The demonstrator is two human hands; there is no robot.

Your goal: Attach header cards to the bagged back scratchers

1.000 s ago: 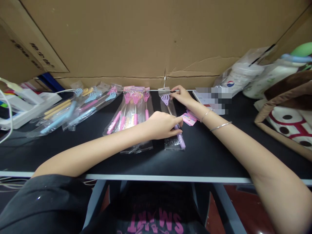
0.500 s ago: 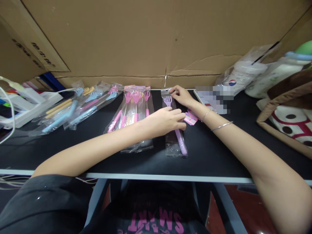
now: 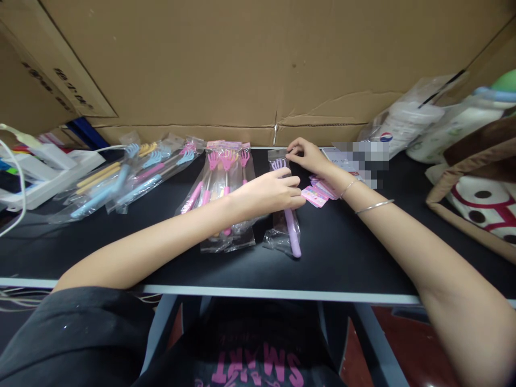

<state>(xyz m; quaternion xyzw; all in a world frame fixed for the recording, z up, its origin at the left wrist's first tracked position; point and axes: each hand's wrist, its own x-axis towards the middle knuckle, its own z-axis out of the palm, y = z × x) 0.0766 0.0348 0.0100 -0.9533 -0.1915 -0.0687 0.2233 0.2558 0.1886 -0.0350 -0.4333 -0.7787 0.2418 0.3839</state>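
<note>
A purple back scratcher (image 3: 293, 234) with a claw-shaped head lies in a clear plastic bag (image 3: 276, 239) on the black table. My left hand (image 3: 278, 191) is over its middle, with the fingers curled round the shaft and hiding it. At the bag's top right corner, my right hand (image 3: 308, 157) has thumb and forefinger pinched together on the plastic. Small pink printed cards (image 3: 316, 196) lie partly under my right wrist. To the left rest several bagged pink back scratchers (image 3: 207, 180), some with pink cards at the top, partly covered by my left forearm.
More bagged back scratchers (image 3: 141, 180) in blue, yellow and pink lie farther left, beside a white power strip (image 3: 64, 172). At the right are a lidded cup in plastic (image 3: 407, 121), a bottle (image 3: 447, 126) and a bag (image 3: 479, 188). Cardboard (image 3: 226, 64) walls the back.
The purple back scratcher's lower end has shifted left, and the bag's bottom is more crumpled. My right hand has moved slightly right, and more of the pink cards show.
</note>
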